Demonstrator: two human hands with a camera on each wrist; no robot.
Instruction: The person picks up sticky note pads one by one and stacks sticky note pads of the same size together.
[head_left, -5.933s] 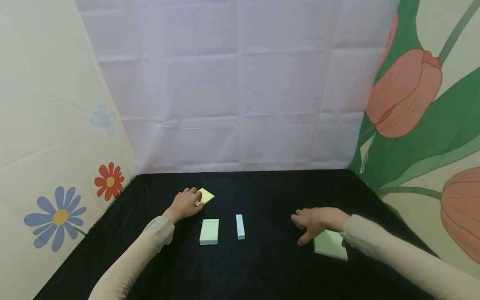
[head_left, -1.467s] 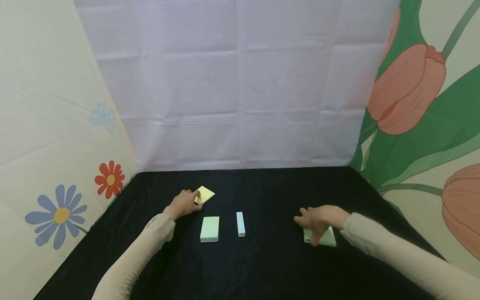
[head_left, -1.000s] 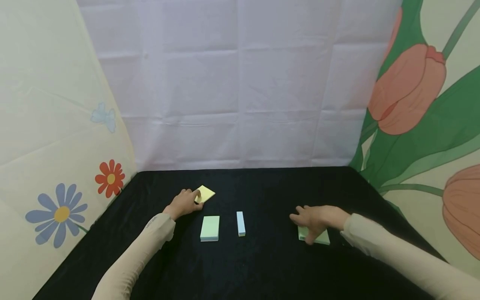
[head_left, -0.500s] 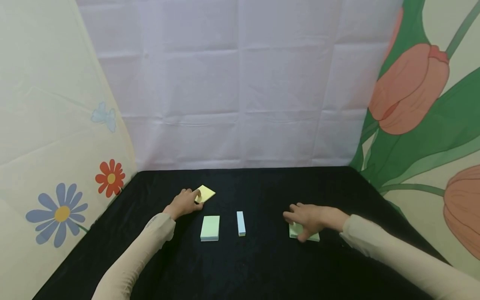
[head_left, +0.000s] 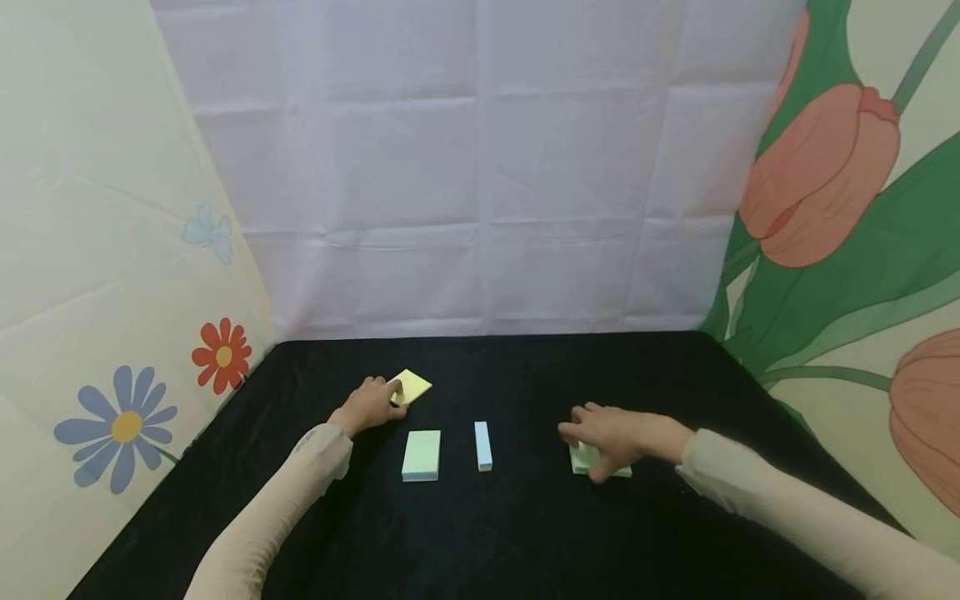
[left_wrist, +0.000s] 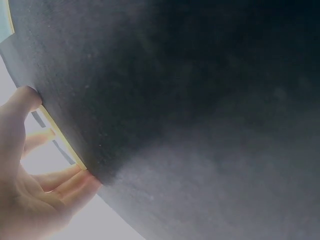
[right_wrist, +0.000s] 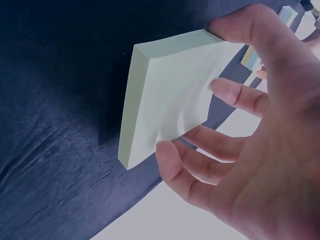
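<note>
In the head view my left hand [head_left: 367, 406] is at the far left, gripping a yellow sticky note pad [head_left: 416, 387] that lies turned like a diamond. The left wrist view shows thumb and fingers at opposite ends of the pad's thin yellow edge [left_wrist: 61, 136]. My right hand [head_left: 621, 435] holds a square pale green sticky note pad [right_wrist: 175, 90], thumb on one side and fingertips on the opposite side, with the index fingertip on its face. From the head camera, the hand covers much of this green pad.
Between the hands lie a rectangular stack of sticky notes [head_left: 422, 454], green on top and bluish below, and a narrow blue stack [head_left: 483, 444] with a yellow bottom layer. A black cloth [head_left: 510, 542] covers the table. A white sheet [head_left: 480, 167] hangs behind.
My right hand has come down from beside the green pad, taken hold of it and moved it leftward toward the narrow blue stack. My left hand stays on the yellow pad.
</note>
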